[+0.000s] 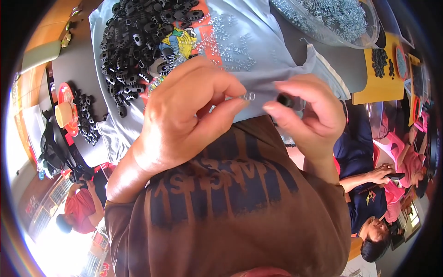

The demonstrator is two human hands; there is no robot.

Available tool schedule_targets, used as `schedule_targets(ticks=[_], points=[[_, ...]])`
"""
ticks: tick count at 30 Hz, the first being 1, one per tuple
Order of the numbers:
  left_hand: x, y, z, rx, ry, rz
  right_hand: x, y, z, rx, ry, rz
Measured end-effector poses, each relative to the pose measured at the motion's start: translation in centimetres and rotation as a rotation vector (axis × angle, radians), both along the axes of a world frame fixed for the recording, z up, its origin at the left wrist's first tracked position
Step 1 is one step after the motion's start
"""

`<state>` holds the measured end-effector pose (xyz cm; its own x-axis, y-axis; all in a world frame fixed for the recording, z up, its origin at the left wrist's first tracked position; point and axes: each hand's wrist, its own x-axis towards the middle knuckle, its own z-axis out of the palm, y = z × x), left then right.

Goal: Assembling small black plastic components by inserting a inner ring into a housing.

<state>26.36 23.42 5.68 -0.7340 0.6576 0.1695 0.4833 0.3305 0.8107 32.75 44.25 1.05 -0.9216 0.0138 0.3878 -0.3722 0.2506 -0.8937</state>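
My left hand [182, 108] is closed, with a small silver wire piece that looks like a spring [249, 96] pinched between thumb and forefinger. Facing it across a narrow gap, my right hand [320, 111] grips a small black plastic piece [285, 99] between thumb and fingertips. Spring and black piece are apart. Beyond my left hand, a heap of black plastic pieces [131, 51] with oval openings lies on a light blue cloth [263, 32]. Many loose springs [230, 41] are scattered beside the heap.
A clear tub [374, 34] full of springs stands at the far right. More black pieces [379, 62] lie on a wooden surface there, others [86, 117] beside a red plate [65, 94] at left. One person [364, 177] sits at right holding a phone; another [80, 207] is at left.
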Motion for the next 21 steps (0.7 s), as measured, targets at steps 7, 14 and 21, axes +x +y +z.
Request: schedule_targets(ticks=[7, 14, 21], points=[[-0.1, -1.1, 1.5, -0.061, 0.213, -0.102, -1.1, -1.5, 1.1, 0.024, -0.010, 0.214], [-0.3, -1.7, 2.2, -0.109, 0.409, -0.216, -1.3, -2.1, 1.0, 0.007, -0.048, 0.266], [-1.6, -2.4, 2.6, -0.099, 0.329, -0.335, -1.3, -2.5, 1.4, -0.140, -0.151, 0.360]])
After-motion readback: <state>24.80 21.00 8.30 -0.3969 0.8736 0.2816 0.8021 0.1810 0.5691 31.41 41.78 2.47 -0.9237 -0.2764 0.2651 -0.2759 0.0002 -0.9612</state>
